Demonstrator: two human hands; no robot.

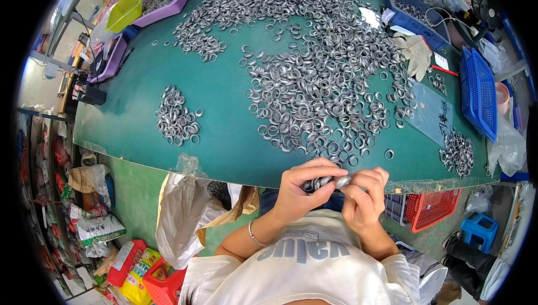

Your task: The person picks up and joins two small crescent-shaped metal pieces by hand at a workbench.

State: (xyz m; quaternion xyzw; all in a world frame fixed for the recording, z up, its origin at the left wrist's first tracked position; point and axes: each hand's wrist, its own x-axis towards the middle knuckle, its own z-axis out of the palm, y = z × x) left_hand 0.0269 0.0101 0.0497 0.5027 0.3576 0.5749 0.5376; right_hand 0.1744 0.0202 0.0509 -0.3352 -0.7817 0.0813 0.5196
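Note:
Both my hands meet above the near edge of the green table (pixel 224 106). Curled fingers and thumb of my left hand (pixel 297 190) close round several grey metal rings (pixel 318 184). My right hand (pixel 363 196) pinches one ring (pixel 342 182) right beside the left fingertips. Just beyond the hands spreads a large heap of similar rings (pixel 319 92). A small pile of rings (pixel 176 117) lies to the left, and another pile (pixel 457 154) sits near the right corner. One loose ring (pixel 389 154) rests apart from the heap.
A lilac tray (pixel 168 5) and a lime-green tray (pixel 124 11) stand at the far left. Far right are a blue bin (pixel 417 19), a glove (pixel 413 56), a clear plastic bag (pixel 431 112) and a blue basket (pixel 479 95). Below the table edge stands an open paper sack (pixel 182 221).

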